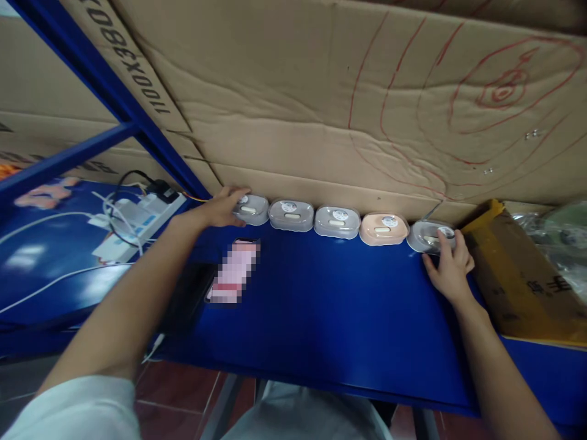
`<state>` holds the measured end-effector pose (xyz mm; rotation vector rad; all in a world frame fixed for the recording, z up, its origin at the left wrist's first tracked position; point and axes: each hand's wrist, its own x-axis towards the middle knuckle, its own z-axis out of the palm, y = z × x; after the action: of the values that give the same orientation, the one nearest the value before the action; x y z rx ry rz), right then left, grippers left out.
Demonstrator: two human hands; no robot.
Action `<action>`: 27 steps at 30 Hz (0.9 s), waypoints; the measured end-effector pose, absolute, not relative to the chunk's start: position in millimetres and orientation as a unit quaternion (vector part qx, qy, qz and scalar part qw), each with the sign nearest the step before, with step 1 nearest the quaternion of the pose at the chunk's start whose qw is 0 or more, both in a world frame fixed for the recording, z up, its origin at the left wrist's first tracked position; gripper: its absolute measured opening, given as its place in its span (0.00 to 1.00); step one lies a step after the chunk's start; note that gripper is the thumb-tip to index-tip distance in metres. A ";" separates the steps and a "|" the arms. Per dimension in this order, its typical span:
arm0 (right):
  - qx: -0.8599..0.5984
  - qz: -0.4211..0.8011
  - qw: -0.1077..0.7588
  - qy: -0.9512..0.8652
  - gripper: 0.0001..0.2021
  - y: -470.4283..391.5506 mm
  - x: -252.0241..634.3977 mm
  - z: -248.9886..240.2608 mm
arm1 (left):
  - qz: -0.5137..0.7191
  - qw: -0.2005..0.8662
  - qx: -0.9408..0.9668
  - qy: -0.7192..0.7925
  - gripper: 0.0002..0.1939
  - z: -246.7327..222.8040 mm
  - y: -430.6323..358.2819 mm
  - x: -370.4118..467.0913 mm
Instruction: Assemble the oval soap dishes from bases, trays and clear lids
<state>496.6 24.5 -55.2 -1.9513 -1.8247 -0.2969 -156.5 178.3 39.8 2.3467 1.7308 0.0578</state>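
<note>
Several small lidded boxes stand in a row along the cardboard at the back of the blue table. My left hand point(224, 208) touches the left end of the leftmost grey box point(253, 209). Beside it come a second grey box point(291, 216), a third grey box point(337, 222) and a peach box point(384, 229). At the right end my right hand point(450, 263) has its fingers on the last grey box point(424, 237), covering part of its lid. Each box has a round sticker and a pale oblong piece on top.
A phone point(233, 272) lies on the blue table point(330, 311), left of centre. Power strips point(137, 223) with cables are at the left, by a blue metal frame point(114, 134). An open carton point(518, 281) holding clear plastic stands at the right. Cardboard point(284, 91) rises behind.
</note>
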 end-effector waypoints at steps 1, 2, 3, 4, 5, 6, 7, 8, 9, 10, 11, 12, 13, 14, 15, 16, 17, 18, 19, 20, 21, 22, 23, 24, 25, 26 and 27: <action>-0.705 -0.112 0.224 -0.663 0.39 24.4 496.6 -55.0 | 0.017 0.108 0.798 0.593 0.62 37.2 179.8 -155.9; -0.703 -0.117 0.223 -0.665 0.39 24.1 496.6 -54.5 | 0.014 0.103 0.796 0.596 0.60 35.3 180.5 -155.0; -0.701 -0.121 0.221 -0.667 0.38 23.8 496.8 -53.7 | 0.013 0.098 0.796 0.597 0.59 34.1 180.7 -153.9; -0.700 -0.125 0.219 -0.668 0.38 23.4 497.2 -52.8 | 0.012 0.095 0.796 0.597 0.57 33.3 180.4 -152.4; -0.699 -0.130 0.218 -0.669 0.38 23.1 498.1 -51.8 | 0.012 0.091 0.797 0.596 0.56 32.8 179.7 -150.5; -0.699 -0.137 0.218 -0.668 0.37 22.9 499.4 -50.7 | 0.012 0.088 0.799 0.595 0.55 32.3 178.7 -148.1; -0.698 -0.147 0.220 -0.666 0.37 22.8 501.3 -49.5 | 0.013 0.085 0.800 0.594 0.55 31.8 177.5 -145.4; -0.696 -0.158 0.225 -0.663 0.36 22.8 503.6 -48.4 | 0.015 0.082 0.801 0.593 0.55 31.1 176.2 -142.3; -0.693 -0.171 0.231 -0.661 0.34 22.9 506.2 -47.2 | 0.017 0.079 0.802 0.592 0.54 30.2 174.7 -138.9; -0.690 -0.181 0.238 -0.659 0.33 23.1 509.0 -46.1 | 0.019 0.076 0.803 0.590 0.54 29.2 173.1 -135.4; -0.687 -0.189 0.242 -0.658 0.31 23.4 511.6 -45.1 | 0.022 0.074 0.805 0.589 0.54 28.1 171.5 -132.0; -0.685 -0.193 0.244 -0.659 0.30 23.7 513.9 -44.3 | 0.024 0.071 0.806 0.587 0.53 27.2 170.1 -128.8; -0.684 -0.195 0.244 -0.659 0.30 23.9 515.7 -43.8 | 0.026 0.069 0.808 0.585 0.53 26.4 168.7 -126.1; -0.685 -0.194 0.242 -0.659 0.30 24.0 516.9 -43.6 | 0.027 0.067 0.809 0.584 0.53 25.8 167.6 -123.9; -0.686 -0.193 0.239 -0.660 0.31 24.0 517.2 -43.7 | 0.028 0.065 0.809 0.583 0.53 25.5 166.7 -122.5; -0.686 -0.191 0.236 -0.661 0.32 23.9 516.8 -44.2 | 0.027 0.064 0.810 0.583 0.54 25.5 166.1 -121.7; -0.686 -0.188 0.234 -0.663 0.33 23.7 515.6 -44.9 | 0.027 0.064 0.810 0.583 0.54 25.9 165.8 -121.7; -0.686 -0.184 0.232 -0.664 0.34 23.3 513.8 -45.7 | 0.026 0.064 0.810 0.583 0.54 26.6 165.9 -122.4; -0.687 -0.181 0.231 -0.664 0.36 22.9 511.4 -46.4 | 0.023 0.067 0.810 0.583 0.55 27.8 166.3 -123.6; -0.690 -0.177 0.230 -0.663 0.36 22.4 508.6 -46.8 | 0.021 0.070 0.810 0.582 0.55 29.3 166.9 -125.2; -0.693 -0.173 0.229 -0.662 0.36 21.8 505.5 -46.7 | 0.018 0.075 0.810 0.581 0.56 31.2 167.7 -127.0; -0.697 -0.168 0.226 -0.660 0.36 21.2 502.4 -46.3 | 0.015 0.080 0.811 0.579 0.57 33.4 168.6 -128.9; -0.701 -0.163 0.222 -0.658 0.35 20.5 499.3 -45.5 | 0.012 0.084 0.811 0.578 0.56 35.8 169.5 -130.8; -0.704 -0.158 0.217 -0.658 0.35 19.9 496.4 -44.5 | 0.010 0.088 0.811 0.578 0.55 38.2 170.2 -132.6; -0.706 -0.152 0.211 -0.659 0.35 19.2 493.8 -43.4 | 0.009 0.090 0.811 0.579 0.53 40.7 170.7 -134.1; -0.707 -0.146 0.206 -0.661 0.35 18.7 491.5 -42.4 | 0.010 0.091 0.810 0.580 0.50 43.1 171.1 -135.5; -0.707 -0.139 0.202 -0.663 0.35 18.3 489.7 -41.7 | 0.016 0.089 0.809 0.581 0.48 45.4 171.3 -136.7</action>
<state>489.7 18.3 -41.7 -1.9746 -1.8514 -0.3878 -136.7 171.3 45.4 2.4066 1.7282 0.0467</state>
